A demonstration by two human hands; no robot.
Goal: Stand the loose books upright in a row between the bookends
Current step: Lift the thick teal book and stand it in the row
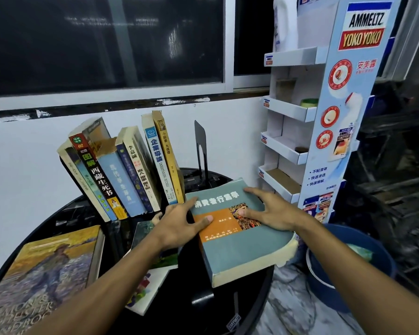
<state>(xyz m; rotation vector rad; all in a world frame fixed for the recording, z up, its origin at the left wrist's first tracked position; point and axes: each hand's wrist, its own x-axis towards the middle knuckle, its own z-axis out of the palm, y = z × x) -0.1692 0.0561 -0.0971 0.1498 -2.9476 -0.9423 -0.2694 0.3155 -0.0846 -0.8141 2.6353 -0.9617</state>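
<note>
A thick grey-green book (242, 247) with an orange band lies flat at the right edge of the round black table (194, 308). My left hand (182, 226) grips its left edge with the thumb on the cover. My right hand (273, 211) rests across its top right part. Behind it, a row of several books (121, 170) stands leaning left. A black metal bookend (201, 146) stands upright to the right of the row, with a gap between. The left bookend is hidden behind the books.
A large painted-cover book (49, 274) lies flat at the table's front left. Two thin books (148, 284) lie under my left forearm. A cardboard display rack (324, 112) stands at the right, and a blue bucket (348, 267) sits on the floor below it.
</note>
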